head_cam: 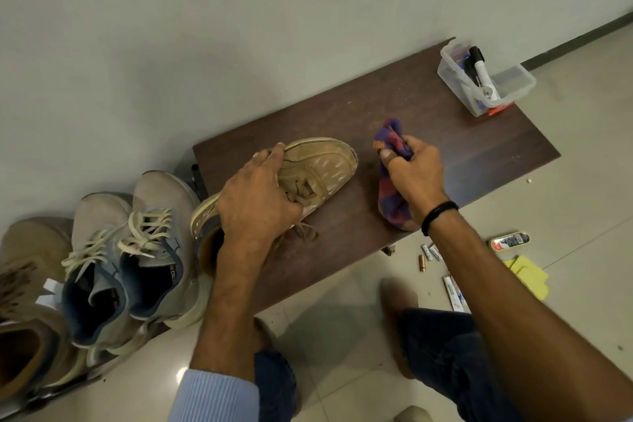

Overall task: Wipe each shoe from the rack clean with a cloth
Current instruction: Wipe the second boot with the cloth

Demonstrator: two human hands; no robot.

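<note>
A tan suede shoe lies on the dark wooden table, toe pointing to the far right. My left hand grips it over the laces and tongue. To the right of the toe, my right hand holds a purple and red striped cloth bunched in its fingers, with the cloth's tail hanging down to the table. The cloth is apart from the shoe. On the rack at the left stand a pair of grey sneakers with white laces and a brown shoe.
A clear plastic box with markers stands at the table's far right corner. On the tiled floor to the right lie a shoe polish tin, small tubes, batteries and yellow paper. My knees are below the table's near edge.
</note>
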